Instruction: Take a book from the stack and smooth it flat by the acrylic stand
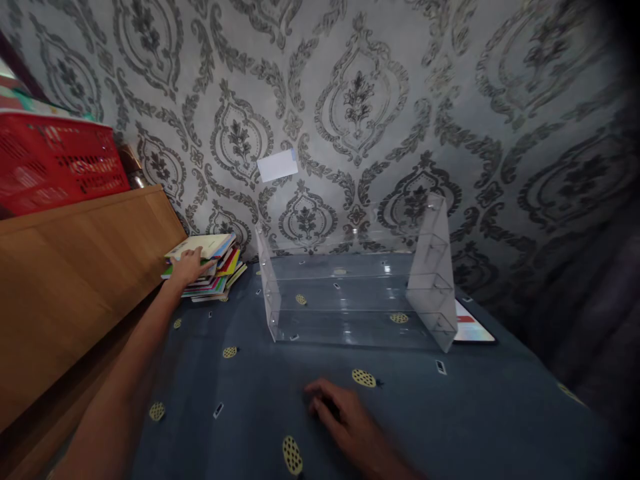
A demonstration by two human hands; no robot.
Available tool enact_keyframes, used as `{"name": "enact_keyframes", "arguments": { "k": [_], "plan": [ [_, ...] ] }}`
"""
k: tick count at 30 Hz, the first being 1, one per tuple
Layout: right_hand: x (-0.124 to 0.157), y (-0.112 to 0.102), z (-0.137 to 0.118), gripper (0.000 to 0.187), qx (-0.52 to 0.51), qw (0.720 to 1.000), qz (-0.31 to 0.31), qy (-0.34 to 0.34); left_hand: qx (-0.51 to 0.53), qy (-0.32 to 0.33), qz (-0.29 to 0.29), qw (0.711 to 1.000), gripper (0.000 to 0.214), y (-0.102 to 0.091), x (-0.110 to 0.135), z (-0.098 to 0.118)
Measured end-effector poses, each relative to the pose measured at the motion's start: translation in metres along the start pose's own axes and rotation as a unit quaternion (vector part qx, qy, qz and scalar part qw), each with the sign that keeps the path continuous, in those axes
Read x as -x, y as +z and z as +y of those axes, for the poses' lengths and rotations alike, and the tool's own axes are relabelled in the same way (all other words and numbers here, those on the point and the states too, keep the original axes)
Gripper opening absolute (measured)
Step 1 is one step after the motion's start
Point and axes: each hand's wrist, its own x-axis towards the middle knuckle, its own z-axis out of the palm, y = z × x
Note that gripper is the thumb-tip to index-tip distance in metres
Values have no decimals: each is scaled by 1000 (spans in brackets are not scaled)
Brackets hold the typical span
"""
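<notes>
My left hand reaches out to a stack of colourful thin books at the far left of the blue patterned cloth, its fingers closed on the edge of the top book. My right hand rests on the cloth near the front, fingers curled loosely downward, nothing visible in it. A clear acrylic shelf rack stands empty in the middle, against the patterned wall.
A wooden cabinet flanks the left side, with a red plastic basket on top. A flat card or tablet lies behind the rack's right end. A white label sticks to the wall.
</notes>
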Motion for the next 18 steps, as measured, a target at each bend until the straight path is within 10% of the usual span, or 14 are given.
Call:
{"name": "enact_keyframes", "arguments": {
  "k": [18],
  "plan": [
    [-1,1,-2,33,0,1000,-13,-23,-98,55,-54,992,42,-30,28,-1]
  ]
}}
